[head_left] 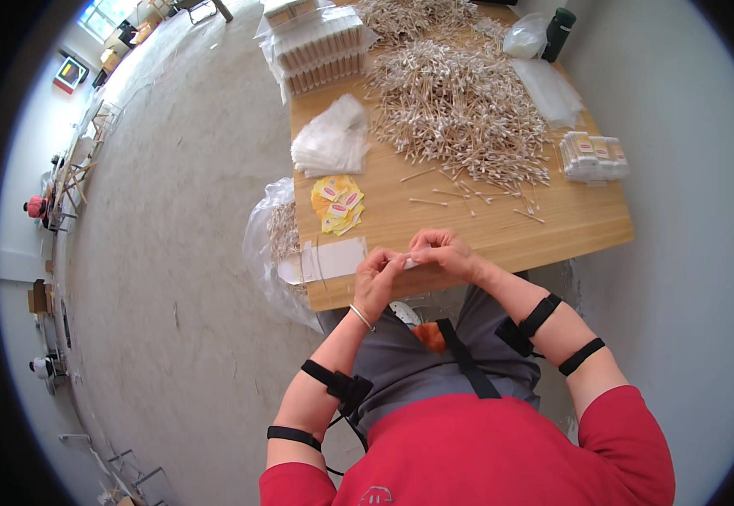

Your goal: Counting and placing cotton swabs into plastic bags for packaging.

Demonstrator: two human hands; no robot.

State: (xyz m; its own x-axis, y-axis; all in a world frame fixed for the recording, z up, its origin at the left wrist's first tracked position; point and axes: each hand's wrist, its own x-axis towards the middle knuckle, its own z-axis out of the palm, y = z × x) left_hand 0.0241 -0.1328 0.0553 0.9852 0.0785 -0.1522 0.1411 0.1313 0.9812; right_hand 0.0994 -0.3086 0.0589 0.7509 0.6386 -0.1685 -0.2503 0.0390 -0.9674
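Note:
Close together at the table's front edge, my left hand [374,280] and my right hand [447,253] both pinch one small whitish piece [411,262]. Fingers cover most of it, so I cannot make out its kind. Beside my left hand lies a flat white strip [340,258] with a thin band across it. Just beyond is a loose heap of small yellow and white cards [337,205]. A fan of clear plastic bags [333,139] rests behind the cards. Several loose cotton swabs [429,201] lie beyond my hands, in front of a large pile of swabs [460,110].
Filled clear packs [593,160] sit near the table's right edge. Wrapped stacks of packs [321,55] stand at the far left, and a dark green bottle [559,34] at the far right. A clear sack of swabs [281,232] hangs by the left edge. A wall [688,169] rises at right.

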